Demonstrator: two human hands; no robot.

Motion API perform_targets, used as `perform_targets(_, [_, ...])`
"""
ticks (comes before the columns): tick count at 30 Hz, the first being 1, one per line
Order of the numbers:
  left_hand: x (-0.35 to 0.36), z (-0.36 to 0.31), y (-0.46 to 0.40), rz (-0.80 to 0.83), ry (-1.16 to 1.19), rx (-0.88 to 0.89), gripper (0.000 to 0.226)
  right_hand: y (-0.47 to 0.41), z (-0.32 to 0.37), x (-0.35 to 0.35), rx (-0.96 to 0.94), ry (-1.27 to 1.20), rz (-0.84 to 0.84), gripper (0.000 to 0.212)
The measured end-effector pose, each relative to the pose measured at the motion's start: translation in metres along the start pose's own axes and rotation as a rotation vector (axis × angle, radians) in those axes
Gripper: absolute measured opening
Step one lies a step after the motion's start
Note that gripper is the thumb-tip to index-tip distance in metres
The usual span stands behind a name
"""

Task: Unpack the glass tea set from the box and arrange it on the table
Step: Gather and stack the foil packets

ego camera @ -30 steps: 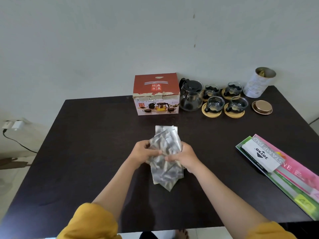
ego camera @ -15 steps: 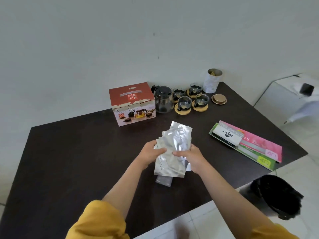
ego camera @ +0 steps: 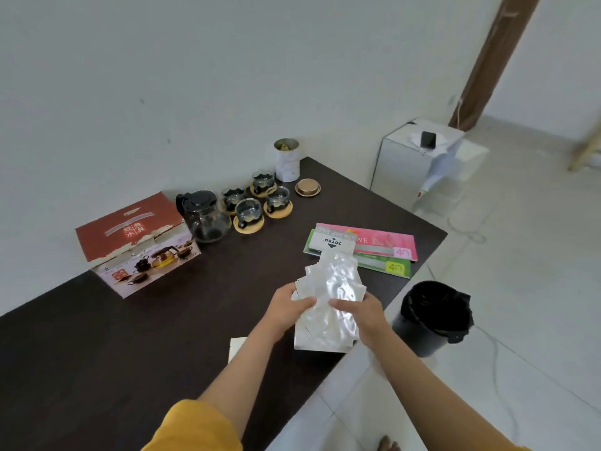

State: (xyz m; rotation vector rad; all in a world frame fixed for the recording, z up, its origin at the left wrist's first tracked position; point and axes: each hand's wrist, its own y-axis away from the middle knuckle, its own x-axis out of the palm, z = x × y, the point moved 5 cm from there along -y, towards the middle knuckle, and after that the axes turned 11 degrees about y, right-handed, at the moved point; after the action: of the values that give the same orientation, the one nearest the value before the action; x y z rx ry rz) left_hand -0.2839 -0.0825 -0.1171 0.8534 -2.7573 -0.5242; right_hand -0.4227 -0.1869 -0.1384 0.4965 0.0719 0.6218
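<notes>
My view has swung right since a second ago, toward a black bin (ego camera: 434, 315). Both my left hand (ego camera: 286, 307) and right hand (ego camera: 359, 312) grip silver wrappers (ego camera: 331, 297). The tea set (ego camera: 247, 203) stands arranged behind; I judge only clean-up remains.

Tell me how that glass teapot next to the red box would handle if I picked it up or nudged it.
The glass teapot is clear glass, so probably fragile and smooth to grip; its black handle looks the safer hold. Its wide round body suggests it would slide rather than tip when nudged. It stands close to the red box and the cups, so a push might knock it against them.
</notes>
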Motion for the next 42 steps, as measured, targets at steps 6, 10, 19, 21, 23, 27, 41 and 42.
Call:
perform_targets(6, [0.116, 0.001, -0.048, 0.141, -0.136, -0.034, 0.02, -0.014, 0.001, -0.114, 0.013, -0.105, -0.175, 0.04])
perform_targets(10, [0.212, 0.008, -0.08, 0.208, -0.225, -0.061, 0.02, -0.031, -0.003, -0.209, -0.002, -0.044, -0.317, 0.032])
perform_targets(19, [0.364, 0.084, -0.144, 0.242, -0.411, -0.331, 0.033, -0.06, -0.04, -0.369, 0.192, 0.153, -0.373, 0.03])
perform_targets(21, [0.379, 0.104, -0.157, 0.211, -0.419, -0.412, 0.034, -0.07, -0.051, -0.388, 0.262, 0.16, -0.375, 0.027])
perform_targets(23, [0.395, 0.121, -0.171, 0.193, -0.399, -0.501, 0.025, -0.085, -0.064, -0.405, 0.343, 0.165, -0.388, 0.022])
perform_targets(27, [0.421, 0.154, -0.208, 0.158, -0.365, -0.619, 0.029, -0.121, -0.089, -0.44, 0.478, 0.224, -0.468, 0.02])
perform_targets(41, [0.467, 0.207, -0.315, -0.223, -0.19, -0.849, 0.064, -0.264, -0.145, -0.506, 0.822, 0.126, -0.384, 0.062])
perform_targets(42, [0.47, 0.208, -0.32, -0.225, -0.197, -0.838, 0.064, -0.271, -0.133, -0.507, 0.816, 0.12, -0.373, 0.059])
